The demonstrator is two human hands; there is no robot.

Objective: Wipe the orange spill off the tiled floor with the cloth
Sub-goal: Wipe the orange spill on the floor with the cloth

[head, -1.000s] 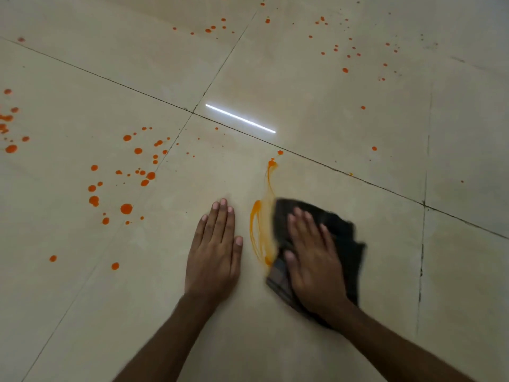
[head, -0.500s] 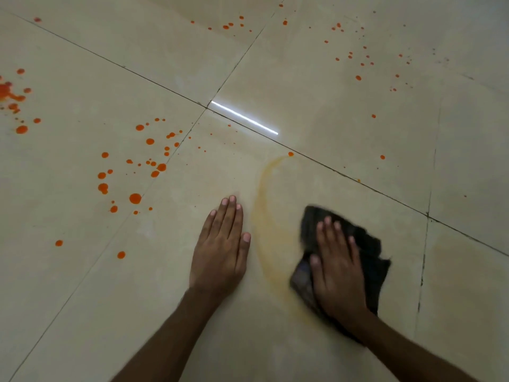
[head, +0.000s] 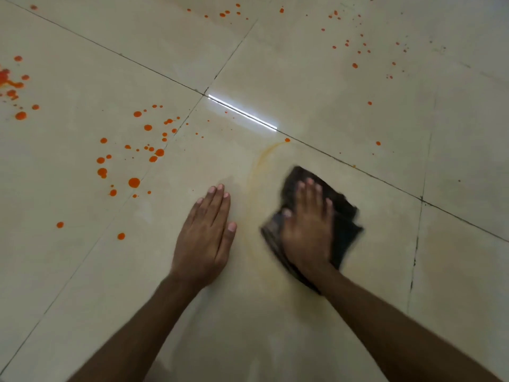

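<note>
A dark crumpled cloth [head: 345,221] lies on the cream tiled floor [head: 303,78], pressed flat under my right hand [head: 308,230], whose palm and fingers cover its middle. Left of the cloth runs a faint curved orange smear [head: 257,172] that ends at a small orange drop [head: 287,140]. My left hand [head: 205,232] rests flat on the tile beside the smear, fingers together, holding nothing. Orange drops [head: 134,182] speckle the tile to the left, and a bigger splash [head: 8,81] sits at the far left edge.
More small orange spots [head: 354,65] are scattered over the far tiles at the top and upper right. Dark grout lines [head: 344,161] cross the floor. A bright strip of reflected light [head: 242,113] lies along one joint.
My right hand has slid the cloth right and back again; the thick orange streak beside it is now only a pale curved smear. The left hand has stayed planted.
</note>
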